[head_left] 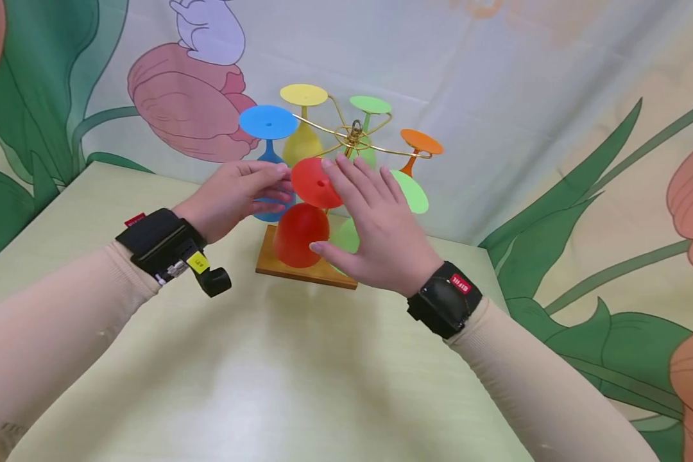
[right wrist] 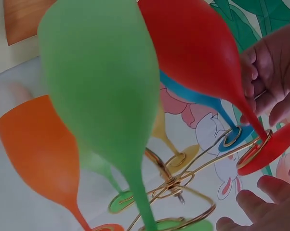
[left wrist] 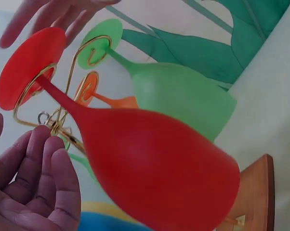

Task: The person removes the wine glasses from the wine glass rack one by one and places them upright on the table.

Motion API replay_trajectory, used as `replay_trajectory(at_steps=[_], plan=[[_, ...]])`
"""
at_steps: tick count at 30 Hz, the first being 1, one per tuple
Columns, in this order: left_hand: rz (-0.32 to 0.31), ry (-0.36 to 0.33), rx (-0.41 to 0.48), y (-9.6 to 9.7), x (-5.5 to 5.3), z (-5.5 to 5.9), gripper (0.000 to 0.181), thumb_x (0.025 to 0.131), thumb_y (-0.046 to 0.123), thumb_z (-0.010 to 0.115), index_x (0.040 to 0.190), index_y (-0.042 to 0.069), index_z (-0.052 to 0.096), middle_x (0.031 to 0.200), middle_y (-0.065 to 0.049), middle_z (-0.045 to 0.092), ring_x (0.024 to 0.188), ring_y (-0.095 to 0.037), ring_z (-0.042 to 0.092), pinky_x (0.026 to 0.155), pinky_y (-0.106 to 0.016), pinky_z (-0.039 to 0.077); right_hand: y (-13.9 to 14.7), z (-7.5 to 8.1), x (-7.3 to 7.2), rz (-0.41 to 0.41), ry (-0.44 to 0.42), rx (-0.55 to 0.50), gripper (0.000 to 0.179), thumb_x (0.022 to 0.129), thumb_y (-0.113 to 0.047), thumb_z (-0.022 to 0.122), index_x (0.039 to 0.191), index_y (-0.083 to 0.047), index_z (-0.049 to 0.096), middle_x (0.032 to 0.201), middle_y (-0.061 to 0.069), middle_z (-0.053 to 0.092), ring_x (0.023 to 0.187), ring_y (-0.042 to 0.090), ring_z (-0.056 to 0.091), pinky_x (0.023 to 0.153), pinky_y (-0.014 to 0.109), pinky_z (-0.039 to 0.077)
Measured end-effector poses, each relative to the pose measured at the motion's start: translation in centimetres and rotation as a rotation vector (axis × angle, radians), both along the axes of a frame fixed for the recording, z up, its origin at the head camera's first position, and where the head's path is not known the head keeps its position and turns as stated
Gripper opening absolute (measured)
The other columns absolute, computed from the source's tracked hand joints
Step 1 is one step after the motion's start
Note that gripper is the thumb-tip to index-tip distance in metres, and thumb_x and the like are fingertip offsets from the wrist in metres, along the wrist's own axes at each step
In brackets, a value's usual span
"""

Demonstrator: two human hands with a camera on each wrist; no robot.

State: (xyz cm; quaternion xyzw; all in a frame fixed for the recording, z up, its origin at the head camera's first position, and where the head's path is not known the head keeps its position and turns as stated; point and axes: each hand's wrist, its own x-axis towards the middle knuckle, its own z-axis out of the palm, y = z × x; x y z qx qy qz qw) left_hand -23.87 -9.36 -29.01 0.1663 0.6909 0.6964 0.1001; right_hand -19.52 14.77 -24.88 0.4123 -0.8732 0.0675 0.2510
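Note:
A red plastic wine glass (head_left: 300, 236) hangs upside down by its foot from a gold wire rack (head_left: 353, 136), at the side nearest me. My left hand (head_left: 237, 196) is just left of its foot, fingers loosely bent with nothing between them; the left wrist view has these fingers beside the red stem. Straight and spread, the fingers of my right hand (head_left: 381, 234) overlap the foot's right edge in the head view. In the right wrist view they show a gap from it. A light green glass (right wrist: 101, 82) hangs right of the red one, partly behind my right hand.
Blue (head_left: 268, 122), yellow (head_left: 303, 95), orange (head_left: 421, 141) and another green glass (head_left: 371, 104) hang around the rack. Its wooden base (head_left: 308, 274) stands on a pale table (head_left: 323, 372). Behind hangs a cloth (head_left: 468, 77) with flower prints.

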Motion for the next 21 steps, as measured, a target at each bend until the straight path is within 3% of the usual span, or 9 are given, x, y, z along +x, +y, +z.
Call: replay_trajectory(at_steps=[4,10,16,21], plan=[[0.022,0.011,-0.015,1.1,-0.2,0.2,0.043,0.096,0.036,0.054,0.125,0.006,0.061,0.104,-0.006,0.067,0.105,-0.030,0.057,0.086,-0.026,0.056,-0.7,-0.1,-0.1,-0.004,-0.002,0.036,0.090,0.081,-0.051,0.065,0.152,-0.014,0.024,0.152,0.011,0.035,0.139,0.024,0.022,0.115,0.057,0.020],[0.040,0.006,0.001,1.9,-0.3,0.6,0.039,0.096,0.034,0.055,0.123,0.007,0.061,0.099,-0.003,0.065,0.103,-0.031,0.054,0.084,-0.030,0.054,-1.2,0.1,-0.2,-0.004,0.007,0.061,0.076,0.086,-0.031,0.062,0.150,-0.009,0.028,0.149,0.014,0.040,0.137,0.024,0.028,0.116,0.053,0.022],[0.033,-0.016,0.008,2.0,-0.3,0.7,0.037,0.096,0.033,0.055,0.122,0.008,0.062,0.095,-0.002,0.063,0.100,-0.029,0.054,0.082,-0.030,0.053,-1.3,0.2,-0.2,-0.038,-0.046,0.113,0.055,0.093,-0.008,0.051,0.146,-0.003,0.036,0.148,0.013,0.042,0.139,0.019,0.025,0.117,0.042,0.026],[0.036,-0.037,0.017,2.0,-0.3,0.7,0.036,0.096,0.032,0.054,0.122,0.007,0.060,0.095,-0.004,0.062,0.097,-0.027,0.054,0.079,-0.026,0.054,-1.4,0.4,0.0,-0.064,-0.079,0.151,0.055,0.093,-0.001,0.050,0.146,-0.004,0.037,0.151,0.011,0.039,0.140,0.017,0.021,0.117,0.040,0.027]])
